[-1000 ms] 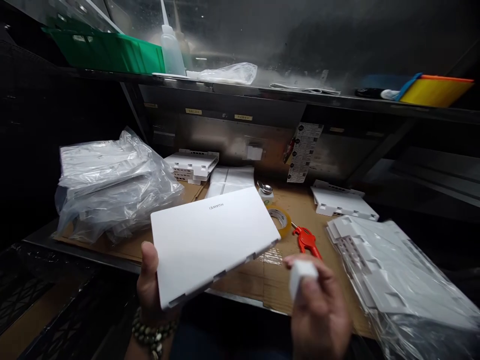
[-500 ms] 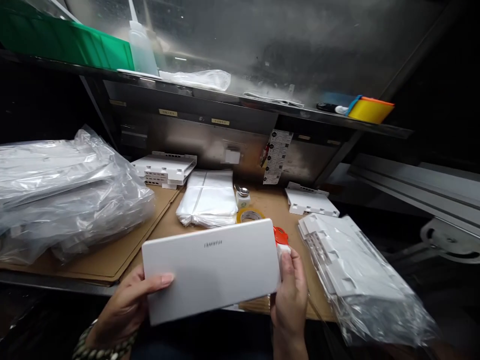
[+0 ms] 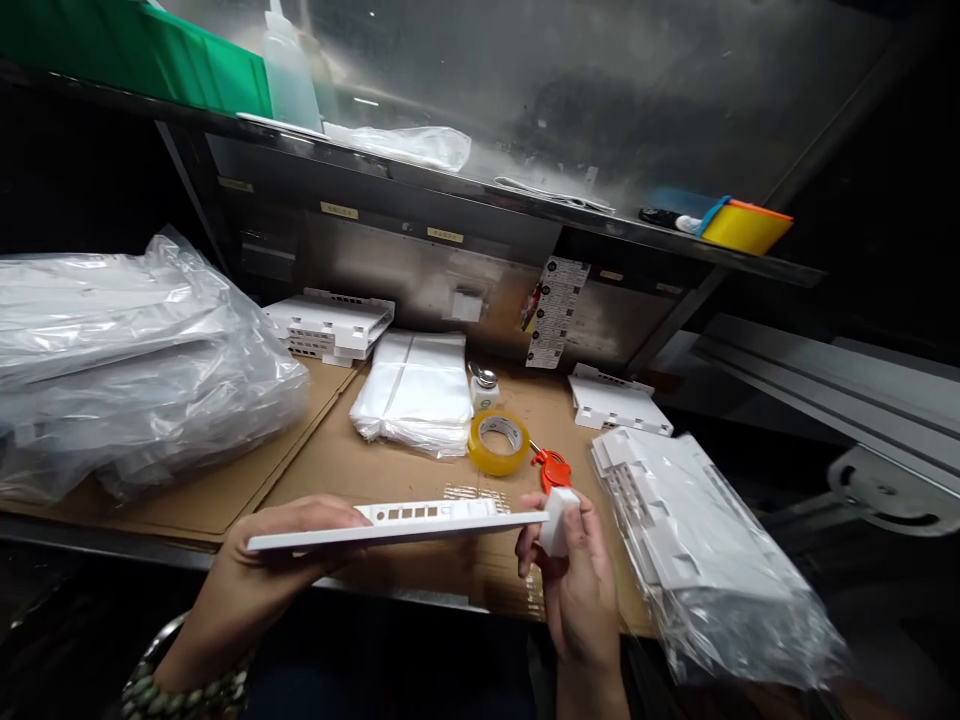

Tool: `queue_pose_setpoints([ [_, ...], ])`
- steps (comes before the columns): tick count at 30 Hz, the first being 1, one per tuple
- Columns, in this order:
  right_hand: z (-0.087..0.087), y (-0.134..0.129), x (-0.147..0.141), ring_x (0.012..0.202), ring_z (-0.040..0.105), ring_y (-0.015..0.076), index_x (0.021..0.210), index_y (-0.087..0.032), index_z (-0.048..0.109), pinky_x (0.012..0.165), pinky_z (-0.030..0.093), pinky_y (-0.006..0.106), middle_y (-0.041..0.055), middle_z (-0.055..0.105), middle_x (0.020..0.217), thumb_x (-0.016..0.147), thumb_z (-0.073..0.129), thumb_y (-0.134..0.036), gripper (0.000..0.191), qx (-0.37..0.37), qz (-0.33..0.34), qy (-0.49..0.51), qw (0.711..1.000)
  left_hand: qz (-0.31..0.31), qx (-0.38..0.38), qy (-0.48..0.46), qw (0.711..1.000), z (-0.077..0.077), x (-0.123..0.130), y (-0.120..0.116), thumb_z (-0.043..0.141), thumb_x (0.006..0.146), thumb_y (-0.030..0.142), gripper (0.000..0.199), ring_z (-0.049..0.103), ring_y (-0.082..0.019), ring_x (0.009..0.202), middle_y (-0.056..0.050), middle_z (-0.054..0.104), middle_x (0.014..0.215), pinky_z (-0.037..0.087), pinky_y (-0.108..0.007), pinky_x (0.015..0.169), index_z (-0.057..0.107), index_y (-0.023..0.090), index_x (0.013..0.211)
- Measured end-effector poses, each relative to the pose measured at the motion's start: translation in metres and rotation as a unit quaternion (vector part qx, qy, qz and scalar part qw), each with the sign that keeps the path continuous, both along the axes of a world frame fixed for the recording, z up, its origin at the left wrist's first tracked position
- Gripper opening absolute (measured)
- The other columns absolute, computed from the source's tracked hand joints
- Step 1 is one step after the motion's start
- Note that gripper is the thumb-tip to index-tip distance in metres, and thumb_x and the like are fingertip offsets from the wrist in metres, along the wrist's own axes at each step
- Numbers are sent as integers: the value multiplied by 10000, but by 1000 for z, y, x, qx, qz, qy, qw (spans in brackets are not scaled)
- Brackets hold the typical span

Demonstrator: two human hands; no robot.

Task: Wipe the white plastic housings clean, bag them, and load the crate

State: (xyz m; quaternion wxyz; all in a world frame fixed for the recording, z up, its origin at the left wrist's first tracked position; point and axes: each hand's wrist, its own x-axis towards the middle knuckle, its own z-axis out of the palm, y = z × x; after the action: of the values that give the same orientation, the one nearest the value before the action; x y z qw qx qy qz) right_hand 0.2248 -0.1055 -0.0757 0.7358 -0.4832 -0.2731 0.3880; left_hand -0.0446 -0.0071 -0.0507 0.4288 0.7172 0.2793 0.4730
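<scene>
A white plastic cover [image 3: 405,533] is seen nearly edge-on, with a row of small square openings along its far side. My left hand [image 3: 292,550] grips its left end, thumb on top. At its right end, my right hand [image 3: 574,560] pinches a small white block [image 3: 557,520] between thumb and fingers, against or close to the cover's edge. Just beyond that hand lies a red-orange tool [image 3: 553,468]. A roll of yellow tape [image 3: 499,443] rests on the cardboard behind the cover.
Bagged white parts lie left [image 3: 150,350] and right [image 3: 720,520]. Behind are a stack of clear bags [image 3: 412,390], a small pump bottle [image 3: 484,388] and white housings [image 3: 619,400]. A metal shelf [image 3: 450,185] crosses above, holding a squeeze bottle [image 3: 291,75] and green bin [image 3: 150,55].
The cover has been tipped from face-up with its lettering showing to nearly edge-on. My left hand has turned with it, and the tape roll has come into full view.
</scene>
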Motion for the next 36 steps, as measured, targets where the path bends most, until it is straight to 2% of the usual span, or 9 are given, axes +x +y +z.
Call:
queue_pose_setpoints([
  [3,-2,-1,-7,598,629,128,1056,-241,578,436,477,236,42,727,1028,948,613,-534,314,-16,28,34,999,-9,-15,-17,1000,-4,0,0,807,796,168,90,768,-239,790,-63,801,836,631,-267,714,822,239,849],
  [15,-3,0,-14,622,693,160,1024,-230,610,445,533,257,19,728,920,865,696,-582,396,-58,6,49,997,-16,-63,-41,997,-12,-4,-1,802,798,152,165,759,-207,844,-22,804,868,607,-238,775,820,298,873],
  [19,0,19,-2,668,707,192,1105,-250,571,473,539,285,47,734,960,918,623,-566,371,-43,-1,-59,997,23,-35,-22,999,-15,-9,-4,781,831,184,127,757,-216,877,-21,802,894,604,-259,806,814,291,891],
  [21,5,49,13,819,722,219,1146,-247,592,614,592,340,81,726,1063,951,570,-538,351,-37,-49,-243,968,83,-23,-20,996,-15,-11,-7,780,840,210,96,752,-212,884,-10,798,924,600,-250,792,806,287,891],
  [23,11,91,31,1061,677,254,1101,-227,670,856,581,395,107,688,1172,943,582,-493,321,-47,-97,-426,898,155,-6,-27,987,-13,-12,-10,794,831,233,79,744,-198,882,11,790,939,589,-237,801,798,284,891],
  [25,16,139,49,1125,634,264,1050,-214,728,976,520,408,110,666,1184,918,624,-396,248,-68,-94,-494,862,208,42,-25,977,-10,-12,-13,813,815,233,112,737,-187,892,32,785,957,574,-230,846,794,284,913],
  [29,25,214,70,1120,600,246,1004,-210,761,994,487,401,89,678,1133,917,639,-232,152,-125,-43,-606,784,258,131,5,957,-4,-10,-17,792,833,201,167,729,-180,896,53,778,992,548,-241,915,795,286,978],
  [32,32,236,73,1106,602,223,963,-189,733,983,496,426,69,686,1119,935,656,-232,93,-162,-11,-661,733,306,136,1,942,-5,-10,-18,784,842,192,181,718,-154,858,77,772,992,537,-227,912,791,302,986],
  [36,41,242,72,1088,622,216,965,-180,711,972,511,436,62,693,1102,958,653,-296,130,-193,18,-702,685,307,183,-2,934,-15,-14,-14,808,806,99,318,726,-168,860,68,778,1054,561,-268,902,778,292,1059],
])
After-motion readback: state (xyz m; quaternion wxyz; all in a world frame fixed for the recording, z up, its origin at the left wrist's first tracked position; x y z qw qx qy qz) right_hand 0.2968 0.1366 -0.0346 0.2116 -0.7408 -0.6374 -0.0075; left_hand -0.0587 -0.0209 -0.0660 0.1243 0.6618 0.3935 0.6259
